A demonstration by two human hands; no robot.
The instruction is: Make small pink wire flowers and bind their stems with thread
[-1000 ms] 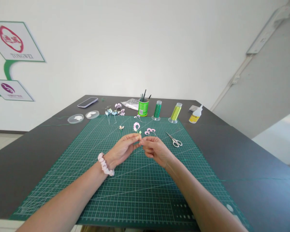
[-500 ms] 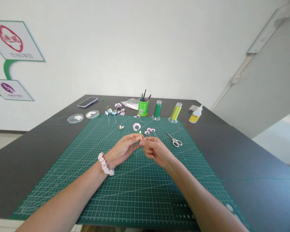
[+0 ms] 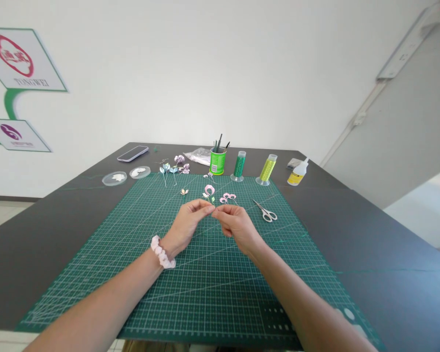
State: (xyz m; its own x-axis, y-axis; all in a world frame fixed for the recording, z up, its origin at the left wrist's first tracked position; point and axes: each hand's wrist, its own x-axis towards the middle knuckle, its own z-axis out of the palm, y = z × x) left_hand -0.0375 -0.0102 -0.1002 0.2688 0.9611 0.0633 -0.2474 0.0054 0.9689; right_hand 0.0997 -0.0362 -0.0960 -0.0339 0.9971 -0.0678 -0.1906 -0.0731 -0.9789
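My left hand (image 3: pixel 188 222) is closed in a pinch on the thin stem of a small artificial flower (image 3: pixel 210 187). It has a pink ring-shaped petal on top, with pale and green leaf pieces below. My right hand (image 3: pixel 237 226) meets it fingertip to fingertip, its thumb and forefinger pinched on the same stem. Any thread between the fingers is too fine to make out. Just beyond the right hand lie several pink wired petals (image 3: pixel 226 196). A small cream-coloured blossom (image 3: pixel 184 192) lies past the left hand.
A green cutting mat (image 3: pixel 190 298) lies beneath both hands. White-handled scissors (image 3: pixel 269 215) rest at right. Farther back stand green thread (image 3: pixel 239 166), yellow-green thread (image 3: pixel 267 169), a glue bottle (image 3: pixel 297 174) and a green tin (image 3: pixel 217 162). At left are blue petals (image 3: pixel 165 168), shallow dishes (image 3: pixel 112 179) and a phone (image 3: pixel 133 154).
My left fingers have drawn together into a narrower pinch, and the flower sits slightly higher and more to the right. Both hands remain at the stem.
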